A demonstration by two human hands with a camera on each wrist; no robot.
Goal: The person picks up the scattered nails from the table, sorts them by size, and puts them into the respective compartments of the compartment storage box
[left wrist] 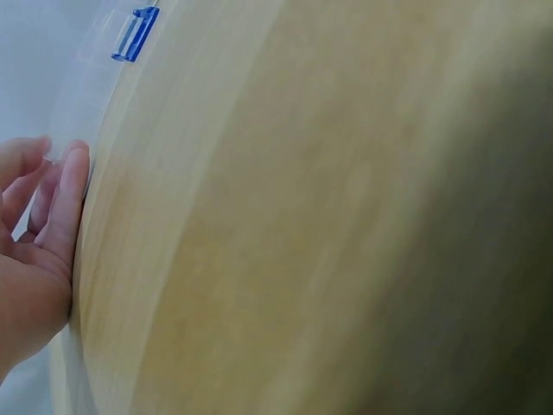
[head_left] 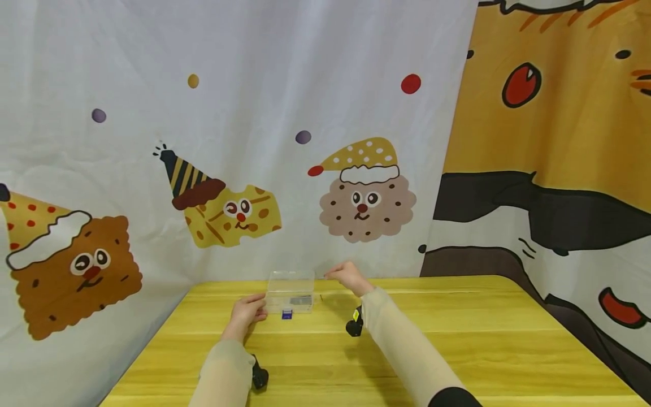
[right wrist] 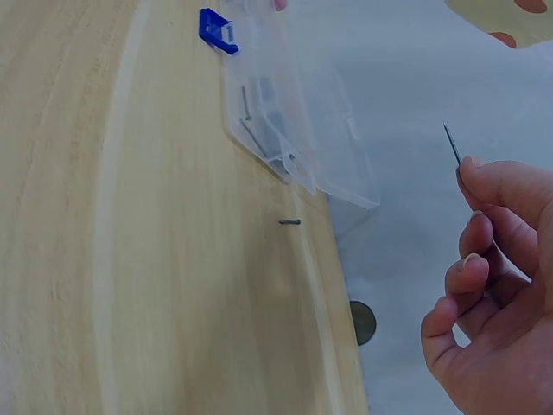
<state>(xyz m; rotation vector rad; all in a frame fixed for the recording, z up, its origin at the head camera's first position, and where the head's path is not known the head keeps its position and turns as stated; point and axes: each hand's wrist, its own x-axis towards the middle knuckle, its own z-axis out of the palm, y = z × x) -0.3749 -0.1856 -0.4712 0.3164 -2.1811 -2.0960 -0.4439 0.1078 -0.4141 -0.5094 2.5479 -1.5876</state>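
Note:
A clear plastic box [head_left: 288, 302] stands at the back of the table with its transparent lid [head_left: 291, 281] raised. On its front is a blue latch [head_left: 287, 314]. My left hand [head_left: 247, 310] rests at the box's left end, fingers fairly straight; in the left wrist view that hand [left wrist: 43, 229] touches the box's edge. Raised to the right of the box, my right hand [head_left: 351, 278] pinches a thin metal nail [right wrist: 452, 143] between thumb and index finger, its point upward. Several nails [right wrist: 252, 137] lie inside the box. One loose nail [right wrist: 289, 222] lies on the table beside it.
The yellow wood-grain table [head_left: 432, 333] reaches back to a white curtain [head_left: 244, 68] printed with cartoon figures. Black wrist devices [head_left: 354, 325] are worn near both sleeves.

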